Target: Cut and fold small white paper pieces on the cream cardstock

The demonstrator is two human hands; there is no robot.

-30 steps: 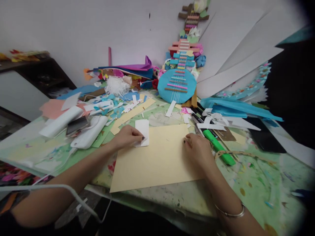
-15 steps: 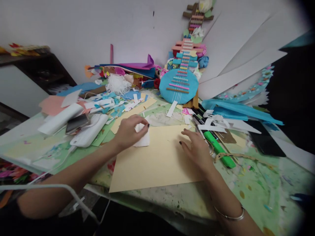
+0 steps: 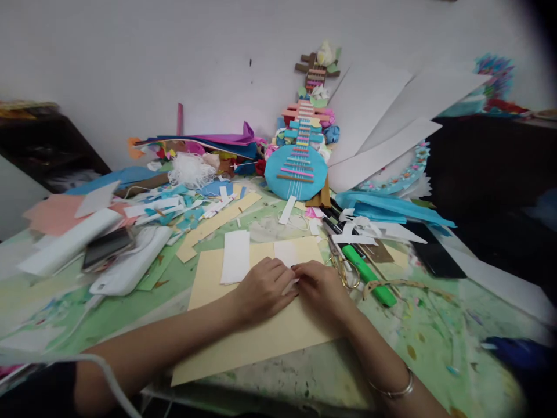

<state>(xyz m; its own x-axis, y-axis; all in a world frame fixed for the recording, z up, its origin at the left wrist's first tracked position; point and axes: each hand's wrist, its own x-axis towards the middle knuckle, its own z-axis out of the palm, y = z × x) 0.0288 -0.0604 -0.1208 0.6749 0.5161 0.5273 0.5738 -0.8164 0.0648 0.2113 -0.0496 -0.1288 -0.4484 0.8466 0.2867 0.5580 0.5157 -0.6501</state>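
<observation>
A cream sheet of card (image 3: 243, 342) lies flat on the green table (image 3: 435, 342) in front of me. My left hand (image 3: 263, 290) and my right hand (image 3: 322, 290) meet over its middle, fingers curled and pinched on a small white paper piece (image 3: 287, 255). A second white paper rectangle (image 3: 235, 256) lies on the card just left of my left hand. A bangle (image 3: 391, 390) circles my right wrist.
Scissors (image 3: 342, 267) and a green marker (image 3: 368, 274) lie right of my hands. A phone (image 3: 104, 248) rests on white foam pieces at the left. A blue paper guitar (image 3: 296, 162), large white sheets (image 3: 378, 157) and coloured scraps (image 3: 191, 203) crowd the back.
My left hand left the white rectangle at the card's top left and moved right. My right hand slid left to meet it. Both now pinch a second white piece. The view tilted up.
</observation>
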